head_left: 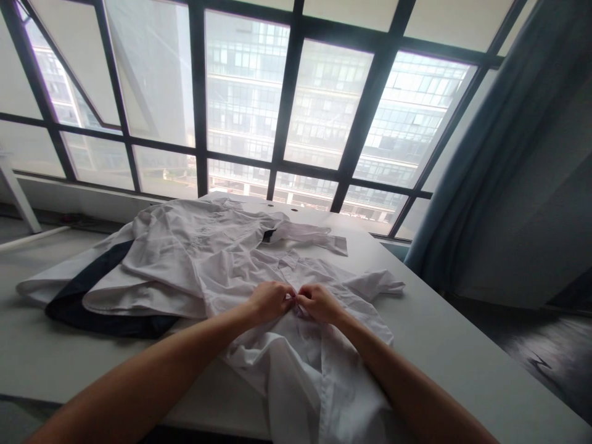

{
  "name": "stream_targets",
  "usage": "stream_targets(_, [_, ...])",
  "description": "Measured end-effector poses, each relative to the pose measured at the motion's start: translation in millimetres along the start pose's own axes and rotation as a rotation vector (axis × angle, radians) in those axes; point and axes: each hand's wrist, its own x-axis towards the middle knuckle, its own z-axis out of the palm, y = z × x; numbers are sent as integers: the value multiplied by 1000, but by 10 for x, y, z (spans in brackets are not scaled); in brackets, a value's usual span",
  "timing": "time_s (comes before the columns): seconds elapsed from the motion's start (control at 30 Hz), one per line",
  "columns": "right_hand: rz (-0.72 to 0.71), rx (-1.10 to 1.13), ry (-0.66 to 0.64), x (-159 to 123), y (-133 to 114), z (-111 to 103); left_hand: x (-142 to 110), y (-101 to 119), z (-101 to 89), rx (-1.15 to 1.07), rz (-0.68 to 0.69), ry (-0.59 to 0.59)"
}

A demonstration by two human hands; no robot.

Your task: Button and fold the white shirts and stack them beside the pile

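Head view: left hand (pixel 271 302) and right hand (pixel 320 303) pinch the button placket (pixel 324 394) of a white shirt (pixel 259 271), fingertips (pixel 296 298) touching. Shirt lies on white bench (pixel 453 333), navy cloth (pixel 87 305) alongside.

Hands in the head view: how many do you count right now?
2: the left hand and the right hand, both pinching the front of the white shirt on the table.
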Motion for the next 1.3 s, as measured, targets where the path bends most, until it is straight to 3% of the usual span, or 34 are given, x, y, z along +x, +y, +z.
stream_targets(0.1, [25,206,-43,1,62,-9,-1,-3,31,14,8,-3])
stream_targets(0.2, [18,253,-32,3,106,10,-11,12,50,2,-21,19])
stream_targets(0.3, [-13,119,12,8,119,16,-13,32,45,-58,-42,69])
stream_targets(0.4, [-13,-113,76,-7,110,-38,-18,3,-48,-177,30,71])
stream_targets(0.47, [17,-215,48,-39,106,-129,-40,-64,-177,-278,121,-88])
stream_targets(0.5, [38,-225,-20,-63,107,-192,-57,-109,-254,-326,153,-239])
stream_targets(0.57, [100,-167,-248,-120,119,-342,-96,-201,-404,-408,153,-591])
stream_targets(0.63, [149,-74,-523,-176,136,-489,-122,-259,-504,-451,98,-788])
stream_targets(0.67, [155,-44,-622,-199,139,-547,-124,-266,-524,-436,68,-762])
stream_targets(0.73, [100,-38,-683,-226,121,-608,-107,-232,-501,-296,27,-500])
stream_targets(0.8, [-8,-63,-543,-225,55,-577,-76,-156,-416,-85,3,-193])
stream_targets(0.87, [-76,-125,-243,-202,-52,-468,-52,-76,-309,51,-12,-55])
stream_targets(0.93, [-108,-221,40,-169,-166,-321,-42,-21,-215,89,-16,-65])
stream_targets(1.0, [-136,-311,138,-135,-247,-188,-42,1,-150,98,-25,-90])
stream_targets(1.17, [-44,-347,-14,-100,-211,-77,-47,0,-120,77,-67,-125])
stream_targets(1.3, [-63,-308,-93,-119,-96,-109,-63,8,-247,115,-53,-244])
